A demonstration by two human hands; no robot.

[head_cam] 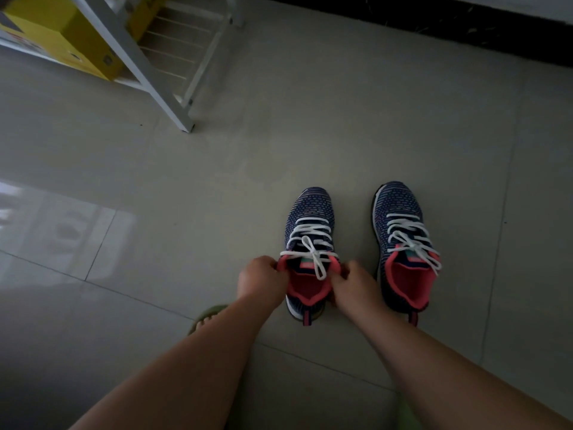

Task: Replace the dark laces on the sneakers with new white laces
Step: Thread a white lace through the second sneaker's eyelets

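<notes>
Gripping the pink collar of the left navy knit sneaker (310, 218), left hand (260, 279) and right hand (356, 290) pinch opposite sides. Its white lace (313, 249) is bowed; setting it down looks next.

Dim interior. Floor of large pale grey glossy tiles (279, 135) with thin dark grout lines; a bright patch of reflected light (62, 225) lies at left. A white slatted metal rack (161, 79) stands at upper left, holding yellow cardboard boxes (62, 35). A black skirting band (434, 23) runs along the upper right.
</notes>
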